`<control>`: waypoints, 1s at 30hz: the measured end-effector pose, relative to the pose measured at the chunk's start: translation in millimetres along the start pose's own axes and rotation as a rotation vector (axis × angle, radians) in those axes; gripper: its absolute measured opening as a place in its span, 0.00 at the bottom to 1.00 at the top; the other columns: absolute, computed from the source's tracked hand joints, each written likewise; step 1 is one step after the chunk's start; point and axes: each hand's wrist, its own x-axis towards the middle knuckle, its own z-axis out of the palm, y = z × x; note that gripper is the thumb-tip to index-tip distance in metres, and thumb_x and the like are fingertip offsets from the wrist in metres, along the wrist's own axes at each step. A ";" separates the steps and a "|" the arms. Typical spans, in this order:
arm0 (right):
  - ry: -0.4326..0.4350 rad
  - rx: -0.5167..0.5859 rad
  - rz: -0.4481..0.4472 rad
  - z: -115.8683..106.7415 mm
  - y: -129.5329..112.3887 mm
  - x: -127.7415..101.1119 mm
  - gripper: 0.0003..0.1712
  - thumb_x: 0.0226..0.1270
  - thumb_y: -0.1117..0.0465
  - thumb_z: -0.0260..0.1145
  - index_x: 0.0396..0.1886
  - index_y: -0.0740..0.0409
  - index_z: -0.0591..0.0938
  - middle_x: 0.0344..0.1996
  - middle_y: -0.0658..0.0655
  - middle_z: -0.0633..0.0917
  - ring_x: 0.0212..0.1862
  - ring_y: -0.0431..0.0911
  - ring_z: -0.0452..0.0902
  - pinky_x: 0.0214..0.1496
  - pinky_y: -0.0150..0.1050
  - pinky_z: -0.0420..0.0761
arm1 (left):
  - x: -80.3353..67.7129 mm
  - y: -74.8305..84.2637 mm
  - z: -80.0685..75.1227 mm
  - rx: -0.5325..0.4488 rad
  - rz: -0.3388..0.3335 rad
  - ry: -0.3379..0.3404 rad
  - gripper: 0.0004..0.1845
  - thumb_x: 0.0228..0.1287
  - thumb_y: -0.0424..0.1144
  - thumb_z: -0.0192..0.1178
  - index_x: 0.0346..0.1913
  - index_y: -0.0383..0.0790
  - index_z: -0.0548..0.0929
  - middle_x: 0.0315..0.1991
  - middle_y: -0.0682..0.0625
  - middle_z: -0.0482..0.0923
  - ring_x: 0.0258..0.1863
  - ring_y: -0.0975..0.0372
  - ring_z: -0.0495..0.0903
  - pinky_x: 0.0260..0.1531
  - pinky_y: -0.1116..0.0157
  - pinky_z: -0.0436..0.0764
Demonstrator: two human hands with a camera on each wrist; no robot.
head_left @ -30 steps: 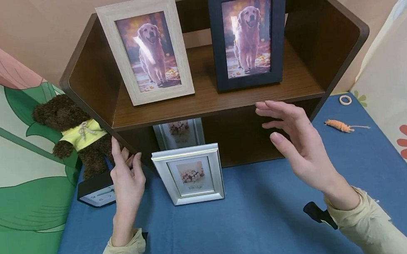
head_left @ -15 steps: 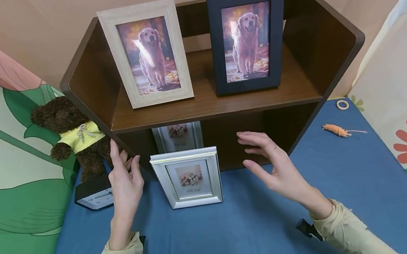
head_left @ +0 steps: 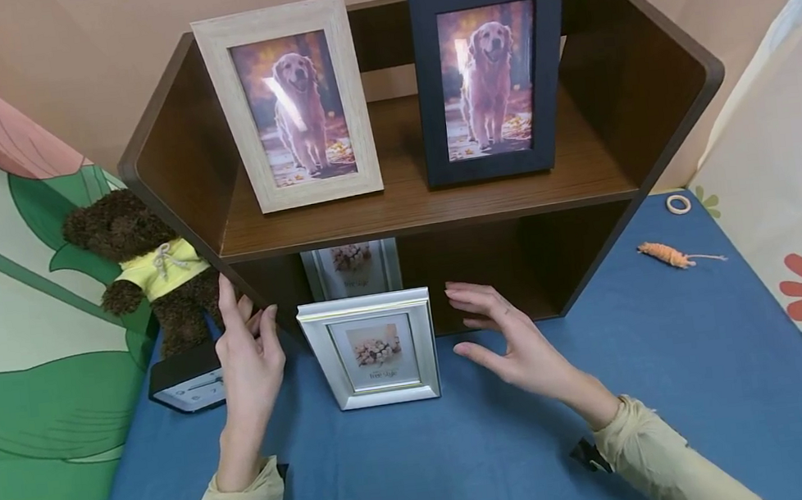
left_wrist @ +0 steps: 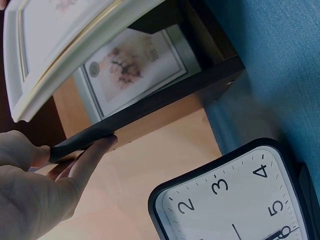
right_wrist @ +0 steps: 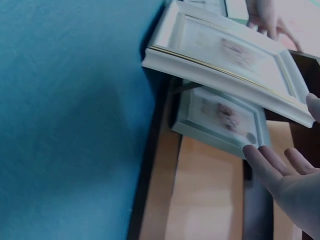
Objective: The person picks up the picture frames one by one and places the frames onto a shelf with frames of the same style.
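Note:
A dark brown two-tier shelf [head_left: 484, 201] stands on the blue cloth. At its left side panel [left_wrist: 145, 107], my left hand [head_left: 250, 358] grips the front edge between thumb and fingers. My right hand [head_left: 523, 343] is in the air in front of the lower tier, fingers spread and a little bent, holding nothing. Just left of it, a silver photo frame [head_left: 380, 351] with a flower picture stands in front of the shelf, apart from the fingers. Behind this, a second silver frame [right_wrist: 220, 117] sits inside the lower tier, partly hidden.
On the top tier stand a cream photo frame [head_left: 299, 105] and a dark blue one [head_left: 493, 79]. A brown teddy bear [head_left: 173, 268] and a black-rimmed clock [head_left: 186, 382] are at the left. An orange toy [head_left: 665, 254] and a ring [head_left: 678, 204] lie at the right.
My right hand has moved left and lower, from the shelf's right side toward the front silver frame. My left hand has kept its hold on the shelf's side panel.

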 end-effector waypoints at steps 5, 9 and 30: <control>-0.034 0.004 -0.002 9.0 7.8 -4.0 0.47 0.62 0.79 0.77 0.78 0.59 0.68 0.78 0.62 0.69 0.75 0.53 0.70 0.64 0.54 0.81 | 1.1 0.0 0.9 -0.007 0.007 0.003 0.41 0.77 0.18 0.55 0.85 0.35 0.49 0.66 0.28 0.78 0.50 0.33 0.87 0.42 0.37 0.83; -0.059 0.004 -0.012 15.8 11.3 -5.2 0.49 0.62 0.79 0.77 0.80 0.57 0.66 0.78 0.63 0.68 0.74 0.59 0.71 0.62 0.55 0.83 | 1.1 -0.1 0.6 -0.006 0.003 0.005 0.42 0.77 0.18 0.56 0.85 0.35 0.49 0.66 0.29 0.78 0.50 0.33 0.87 0.42 0.38 0.83; -0.132 0.029 0.065 35.4 13.5 -1.8 0.45 0.69 0.73 0.75 0.81 0.53 0.66 0.80 0.62 0.66 0.75 0.60 0.70 0.64 0.53 0.82 | -0.8 -0.5 0.6 0.010 -0.021 0.005 0.41 0.78 0.19 0.55 0.85 0.36 0.49 0.66 0.29 0.79 0.48 0.34 0.88 0.39 0.39 0.83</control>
